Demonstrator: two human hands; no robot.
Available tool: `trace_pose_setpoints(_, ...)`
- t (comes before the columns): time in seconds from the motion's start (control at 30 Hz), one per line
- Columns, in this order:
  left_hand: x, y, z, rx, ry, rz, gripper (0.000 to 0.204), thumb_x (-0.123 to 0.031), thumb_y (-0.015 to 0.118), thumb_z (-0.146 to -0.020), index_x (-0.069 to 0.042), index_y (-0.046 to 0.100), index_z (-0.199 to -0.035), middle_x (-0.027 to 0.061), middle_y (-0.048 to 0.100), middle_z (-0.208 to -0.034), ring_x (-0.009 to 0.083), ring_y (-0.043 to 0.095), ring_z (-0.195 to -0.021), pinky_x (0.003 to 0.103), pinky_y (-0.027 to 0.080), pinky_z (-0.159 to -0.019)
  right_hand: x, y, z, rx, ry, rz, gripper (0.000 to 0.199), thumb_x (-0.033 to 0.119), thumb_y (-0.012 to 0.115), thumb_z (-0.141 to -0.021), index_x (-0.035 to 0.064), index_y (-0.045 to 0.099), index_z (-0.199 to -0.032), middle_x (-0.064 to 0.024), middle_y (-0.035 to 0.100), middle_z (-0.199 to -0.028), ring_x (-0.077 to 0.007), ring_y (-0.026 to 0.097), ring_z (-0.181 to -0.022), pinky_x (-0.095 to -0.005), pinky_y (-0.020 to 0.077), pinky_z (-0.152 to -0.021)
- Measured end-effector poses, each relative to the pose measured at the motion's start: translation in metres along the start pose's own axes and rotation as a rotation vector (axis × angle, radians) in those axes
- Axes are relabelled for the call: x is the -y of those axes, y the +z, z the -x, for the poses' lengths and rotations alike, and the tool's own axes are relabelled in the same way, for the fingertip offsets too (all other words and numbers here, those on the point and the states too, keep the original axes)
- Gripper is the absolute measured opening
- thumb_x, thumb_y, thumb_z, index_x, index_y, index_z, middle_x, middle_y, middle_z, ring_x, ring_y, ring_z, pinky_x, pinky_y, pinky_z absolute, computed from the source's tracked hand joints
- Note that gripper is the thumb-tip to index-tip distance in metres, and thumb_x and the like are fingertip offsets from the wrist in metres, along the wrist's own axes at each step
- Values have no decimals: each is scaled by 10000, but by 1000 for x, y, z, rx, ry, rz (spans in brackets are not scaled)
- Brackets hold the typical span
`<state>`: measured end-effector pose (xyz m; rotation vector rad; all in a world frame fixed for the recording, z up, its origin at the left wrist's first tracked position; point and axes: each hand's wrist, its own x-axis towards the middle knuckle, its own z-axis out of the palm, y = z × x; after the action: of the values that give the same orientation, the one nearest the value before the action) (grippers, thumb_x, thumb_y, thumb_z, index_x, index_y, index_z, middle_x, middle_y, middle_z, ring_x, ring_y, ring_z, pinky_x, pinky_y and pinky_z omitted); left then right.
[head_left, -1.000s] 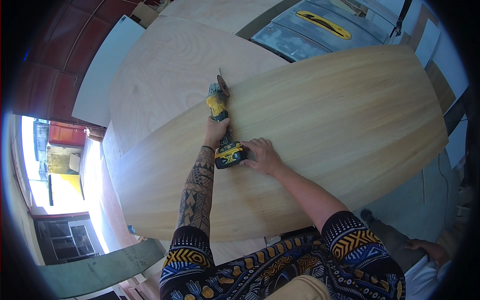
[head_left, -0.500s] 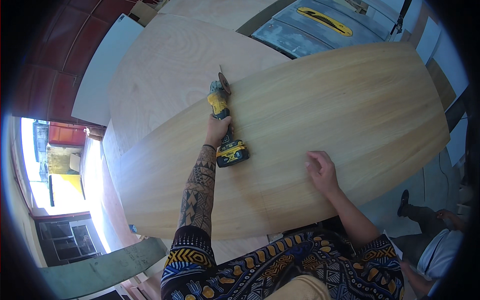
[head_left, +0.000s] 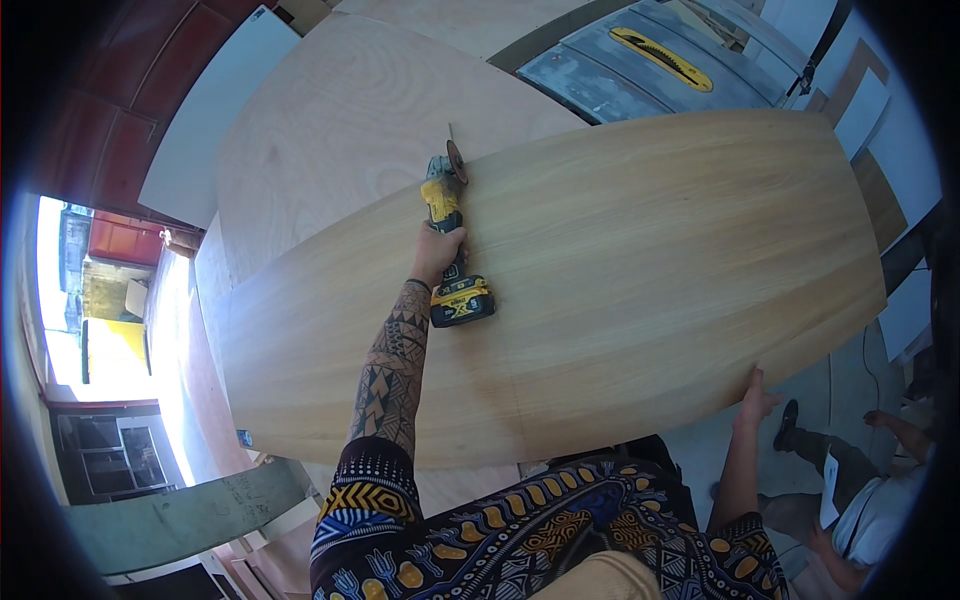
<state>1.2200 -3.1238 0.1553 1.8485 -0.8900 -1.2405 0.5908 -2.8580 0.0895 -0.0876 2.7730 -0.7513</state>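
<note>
Left hand [head_left: 437, 255]: fingers wrapped tight round the middle of the yellow-and-black cordless angle grinder [head_left: 452, 250].
Grinder: lies on the large light-wood veneered panel [head_left: 640, 260]; disc [head_left: 457, 162] ahead of the fingers at the panel's far edge, battery block behind the wrist.
Right hand [head_left: 757, 397]: fingers spread flat, pressing the panel's near edge, nothing gripped.
Handling: grinder looks heavy at the battery end, rigid, best held mid-body; panel stiff, smooth, probably slippery.
Beyond the fingers: pale plywood sheet [head_left: 340, 120] under the panel, grey table saw [head_left: 640, 60] far right.
Hidden: disc contact point unclear; another seated person [head_left: 860, 500] cut off at right.
</note>
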Motion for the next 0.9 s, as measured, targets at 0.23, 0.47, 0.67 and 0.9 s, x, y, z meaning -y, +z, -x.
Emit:
trace_pose_setpoints(0.23, 4, 3, -4, 4, -2, -11, 532, -86, 765, -920, 24, 444, -1328, 102, 680, -853, 197, 695, -594, 376, 602, -517, -14, 20, -18, 366, -58, -579, 1057, 436, 829, -1034, -49, 169, -1701, -252, 459, -1660, -358, 556, -1472, -492, 493, -1225)
trace_pose_setpoints(0.47, 8, 1, -2, 3, 8, 17, 504, -82, 762, -918, 21, 452, -1301, 102, 686, -845, 196, 695, -591, 375, 603, -520, -16, 23, -17, 358, -99, -602, 995, 390, 843, -1035, -72, 222, -1659, -257, 499, -1630, -351, 586, -1437, -469, 514, -1209)
trace_pose_setpoints(0.67, 8, -1, 1, -1, 7, 4, 481, -78, 767, -913, 18, 472, -1280, 98, 689, -854, 196, 696, -592, 379, 607, -525, -12, 19, -9, 366, -100, -610, 989, 378, 847, -1032, -65, 222, -1657, -253, 496, -1631, -352, 584, -1436, -474, 517, -1209)
trace_pose_setpoints(0.9, 8, 2, -1, 4, -2, 12, 521, -78, 771, -906, 17, 454, -1308, 100, 689, -849, 195, 697, -595, 374, 608, -522, -15, 21, -17, 354, -66, -582, 1030, 397, 844, -1031, -72, 189, -1673, -253, 452, -1657, -360, 554, -1468, -480, 493, -1235)
